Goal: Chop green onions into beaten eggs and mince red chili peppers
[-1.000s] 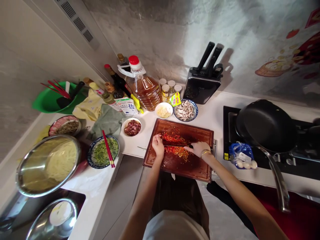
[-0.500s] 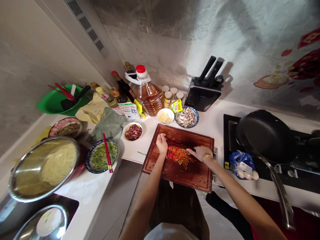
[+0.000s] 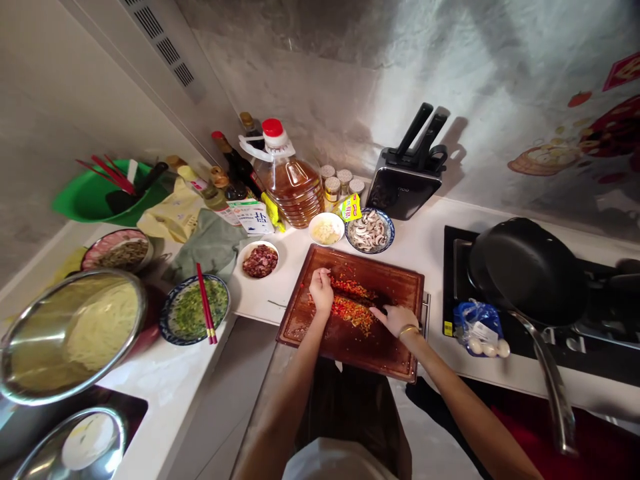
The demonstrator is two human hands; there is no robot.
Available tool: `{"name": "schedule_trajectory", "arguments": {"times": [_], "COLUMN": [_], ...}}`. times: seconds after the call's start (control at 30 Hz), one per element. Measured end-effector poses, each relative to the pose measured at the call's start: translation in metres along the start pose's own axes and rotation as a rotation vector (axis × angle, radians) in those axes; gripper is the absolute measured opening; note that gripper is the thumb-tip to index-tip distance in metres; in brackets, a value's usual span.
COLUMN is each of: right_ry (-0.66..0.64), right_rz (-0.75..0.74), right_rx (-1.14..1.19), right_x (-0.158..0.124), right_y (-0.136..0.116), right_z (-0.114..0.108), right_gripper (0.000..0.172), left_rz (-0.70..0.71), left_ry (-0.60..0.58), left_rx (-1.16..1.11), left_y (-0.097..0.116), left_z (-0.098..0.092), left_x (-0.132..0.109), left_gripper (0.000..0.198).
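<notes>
Chopped red and orange chillies lie on the brown wooden cutting board, parted by a narrow dark strip that looks like a knife blade seen along its spine. At the strip's left end, my left hand is closed, with curled fingers apparently gripping the blade's tip. My right hand, a yellow bangle at its wrist, is wrapped at the other end, thumb toward the blade. The knife's handle is hidden under this hand.
Behind the board stand a bowl of minced garlic, a plate of sliced mushrooms and a knife block. Left are a bowl of meat, a plate of chopped greens and a steel pot. A frying pan sits right.
Both hands have shifted slightly across the board with the knife. A dark gap now divides the chilli pile more plainly. The camera view has also moved a little.
</notes>
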State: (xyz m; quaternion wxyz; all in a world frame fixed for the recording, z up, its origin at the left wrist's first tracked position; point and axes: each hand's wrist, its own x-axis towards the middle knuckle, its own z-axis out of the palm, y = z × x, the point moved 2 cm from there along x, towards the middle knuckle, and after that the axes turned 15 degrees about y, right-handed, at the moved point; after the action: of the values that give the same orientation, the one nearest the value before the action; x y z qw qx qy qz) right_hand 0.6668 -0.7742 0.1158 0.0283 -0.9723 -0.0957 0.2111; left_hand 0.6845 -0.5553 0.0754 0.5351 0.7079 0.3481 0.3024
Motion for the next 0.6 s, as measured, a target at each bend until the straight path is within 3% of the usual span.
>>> {"name": "schedule_trajectory", "arguments": {"times": [0.2, 0.37, 0.6], "right_ry": [0.054, -0.030, -0.018], "right_rz": [-0.043, -0.025, 0.005], "right_rx": [0.044, 0.087, 0.067], "right_x": [0.024, 0.046, 0.033], "right_y": [0.008, 0.005, -0.001], "right_z": [-0.024, -0.025, -0.018], "right_gripper": [0.086, 0.085, 0.082], "left_rz": [0.070, 0.061, 0.027], "left_ry": [0.034, -0.023, -0.063], "left_rx": [-0.008, 0.012, 0.001], "left_y": [0.013, 0.010, 0.004], "left_z": [0.010, 0.032, 0.029], "left_x": [0.021, 0.037, 0.035], "left_gripper": [0.031, 0.032, 0.032]}}
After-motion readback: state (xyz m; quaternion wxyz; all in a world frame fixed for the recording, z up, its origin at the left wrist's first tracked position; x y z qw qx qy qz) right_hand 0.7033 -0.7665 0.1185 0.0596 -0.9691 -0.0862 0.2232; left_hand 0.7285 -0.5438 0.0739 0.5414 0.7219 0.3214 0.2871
